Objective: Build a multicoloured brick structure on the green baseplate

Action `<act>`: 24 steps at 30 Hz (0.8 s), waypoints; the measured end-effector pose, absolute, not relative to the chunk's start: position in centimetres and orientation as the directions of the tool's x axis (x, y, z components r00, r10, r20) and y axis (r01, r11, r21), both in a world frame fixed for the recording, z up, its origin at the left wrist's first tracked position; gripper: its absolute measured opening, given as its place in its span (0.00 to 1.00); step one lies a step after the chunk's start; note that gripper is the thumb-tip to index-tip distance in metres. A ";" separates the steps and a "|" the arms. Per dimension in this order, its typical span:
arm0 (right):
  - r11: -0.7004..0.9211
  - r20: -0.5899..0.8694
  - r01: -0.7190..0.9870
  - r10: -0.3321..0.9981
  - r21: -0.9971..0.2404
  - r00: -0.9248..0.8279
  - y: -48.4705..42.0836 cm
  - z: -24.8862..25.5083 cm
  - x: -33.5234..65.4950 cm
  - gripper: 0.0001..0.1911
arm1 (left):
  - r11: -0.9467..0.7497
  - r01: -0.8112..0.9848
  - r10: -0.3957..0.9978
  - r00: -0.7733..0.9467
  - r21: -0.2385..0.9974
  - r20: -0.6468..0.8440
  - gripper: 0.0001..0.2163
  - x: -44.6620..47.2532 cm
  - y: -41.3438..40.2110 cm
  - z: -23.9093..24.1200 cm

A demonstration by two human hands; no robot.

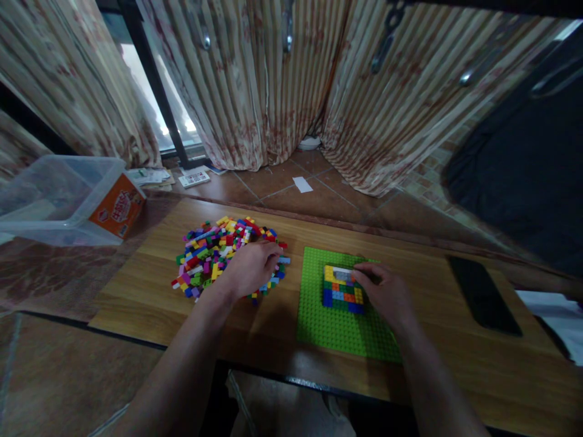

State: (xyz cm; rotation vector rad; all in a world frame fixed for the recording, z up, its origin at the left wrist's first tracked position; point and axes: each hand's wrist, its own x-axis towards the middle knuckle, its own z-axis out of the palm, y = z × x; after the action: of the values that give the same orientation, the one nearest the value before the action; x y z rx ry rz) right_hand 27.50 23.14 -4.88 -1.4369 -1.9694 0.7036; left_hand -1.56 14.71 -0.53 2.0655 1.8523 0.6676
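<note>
Two hands at the bricks: one on the pile, one on the little build.

The left hand point(252, 267) lies palm down on the right side of the pile of bricks point(207, 252), fingers bent over the bricks; I cannot tell if it is pinching one. The right hand point(385, 291) rests on the green plate point(319, 328), fingers close together and touching the top right edge of the small brick build point(339, 290); whether a brick sits under the fingertips is hidden. The build sits stuck on the plate, which lies flat on the bench point(150, 297), so it probably stays put when touched. The pile is just beside the plate, so each hand has its own spot close by. A dark phone point(483, 294) lies well off to the right, and a clear tub point(54, 194) with an orange box point(119, 209) stands off the bench to the left.
</note>
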 end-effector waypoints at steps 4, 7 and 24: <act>0.342 0.209 0.664 0.939 -0.665 -0.275 22.8 -5.0 27.1 0.14 | -0.143 0.860 0.985 0.077 0.490 0.151 0.10 -1.5 14.7 -0.6; 0.360 0.234 0.682 0.933 -0.636 -0.275 22.5 -5.1 26.8 0.15 | -0.162 0.857 0.981 0.085 0.489 0.175 0.10 -1.6 14.8 -0.7; 0.525 0.463 0.587 0.845 -0.616 -0.269 19.6 -2.8 23.4 0.12 | -0.100 0.854 0.988 0.024 0.510 0.154 0.10 -2.4 14.3 -0.2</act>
State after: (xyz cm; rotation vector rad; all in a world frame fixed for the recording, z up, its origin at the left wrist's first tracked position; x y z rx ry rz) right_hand 23.37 19.63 -2.79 -1.1654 -1.9782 0.4148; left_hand -2.38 14.25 -0.19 2.0287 1.8965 0.6934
